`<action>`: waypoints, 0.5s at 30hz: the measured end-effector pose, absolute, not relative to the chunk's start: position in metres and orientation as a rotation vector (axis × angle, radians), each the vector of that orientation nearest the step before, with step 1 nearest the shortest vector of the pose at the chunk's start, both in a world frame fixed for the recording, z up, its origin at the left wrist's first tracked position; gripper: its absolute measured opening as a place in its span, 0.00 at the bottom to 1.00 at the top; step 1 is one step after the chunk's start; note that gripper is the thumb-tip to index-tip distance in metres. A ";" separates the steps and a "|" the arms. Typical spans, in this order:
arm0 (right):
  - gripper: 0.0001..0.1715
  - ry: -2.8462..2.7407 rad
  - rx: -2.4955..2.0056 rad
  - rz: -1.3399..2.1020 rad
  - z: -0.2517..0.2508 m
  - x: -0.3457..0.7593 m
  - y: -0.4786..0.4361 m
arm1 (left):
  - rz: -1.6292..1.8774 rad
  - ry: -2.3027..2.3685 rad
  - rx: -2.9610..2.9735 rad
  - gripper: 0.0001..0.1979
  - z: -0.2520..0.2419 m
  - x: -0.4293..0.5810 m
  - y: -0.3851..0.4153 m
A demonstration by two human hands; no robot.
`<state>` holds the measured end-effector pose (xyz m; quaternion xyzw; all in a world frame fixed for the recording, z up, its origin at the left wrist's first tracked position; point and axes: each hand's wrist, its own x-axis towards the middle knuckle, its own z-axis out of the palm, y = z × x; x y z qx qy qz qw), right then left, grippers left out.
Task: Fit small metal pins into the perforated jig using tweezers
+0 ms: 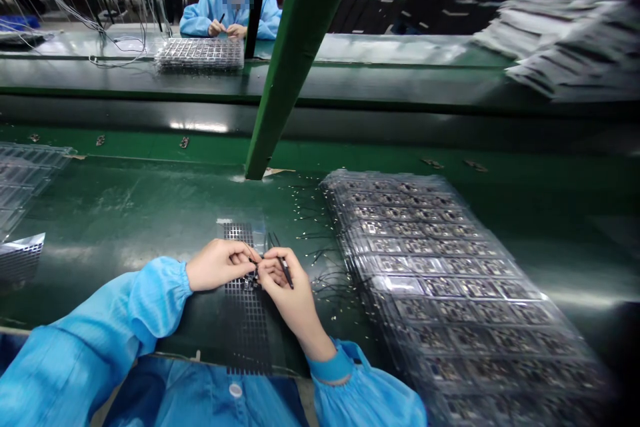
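Note:
My left hand (217, 265) and my right hand (286, 293) meet over a narrow black gridded strip (245, 327) that lies on the green mat. The left fingers are pinched on a tiny dark part (254, 275) above the strip. Black tweezers (285, 268) sit in the closed fingers of my right hand, their tips pointing at that same part. Both arms wear light blue sleeves.
A tall stack of clear trays (450, 287) filled with small parts stands right of my hands. Loose thin wires (320, 247) lie between. More clear trays (23, 180) sit at the left edge. A green post (295, 60) rises ahead. A person in blue (230, 10) works across the bench behind a tray (200, 53).

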<state>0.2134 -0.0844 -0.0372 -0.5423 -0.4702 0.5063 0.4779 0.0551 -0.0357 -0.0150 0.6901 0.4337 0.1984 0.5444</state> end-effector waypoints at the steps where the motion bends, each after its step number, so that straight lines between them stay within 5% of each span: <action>1: 0.11 -1.151 -1.323 1.235 -0.038 0.213 -0.084 | 0.471 1.026 1.646 0.10 -0.016 0.055 -0.036; 15: 0.11 -1.282 -1.376 1.091 -0.041 0.210 -0.088 | 0.476 1.015 1.716 0.10 -0.020 0.055 -0.038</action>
